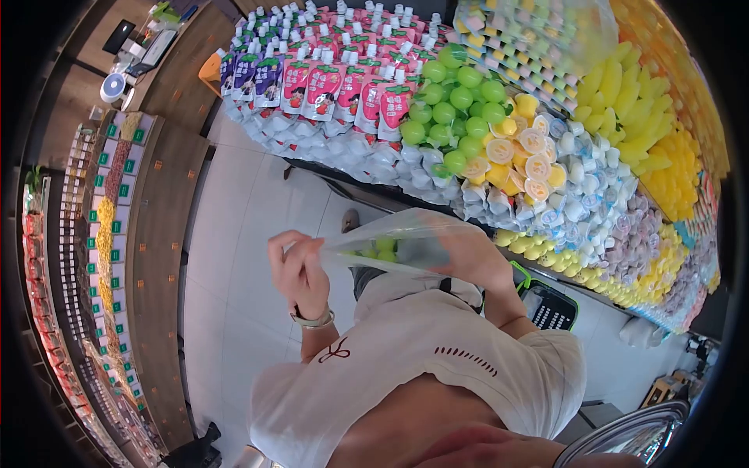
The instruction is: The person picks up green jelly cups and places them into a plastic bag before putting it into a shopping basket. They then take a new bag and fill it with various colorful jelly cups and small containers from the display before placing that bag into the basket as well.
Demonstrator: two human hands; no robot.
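A clear plastic bag (pixel 421 261) is stretched between my two hands in front of my waist. Several green balls (pixel 381 248), like small round jelly packs, show through the film near its left part. My left hand (pixel 300 269) pinches the bag's left end with thumb and fingers. At the other end, my right hand (pixel 480 253) grips the bag, its fingers partly covered by the film. A heaped candy display stands just beyond the bag, with matching green balls (pixel 460 100) on it.
Pink jelly pouches (pixel 324 86) and purple ones (pixel 268 78) stand in rows, beside yellow cups (pixel 534 144) and white-blue cups (pixel 585 175). A black basket with a green rim (pixel 552 306) is at lower right. Wooden shelving (pixel 152 257) with goods lines the left.
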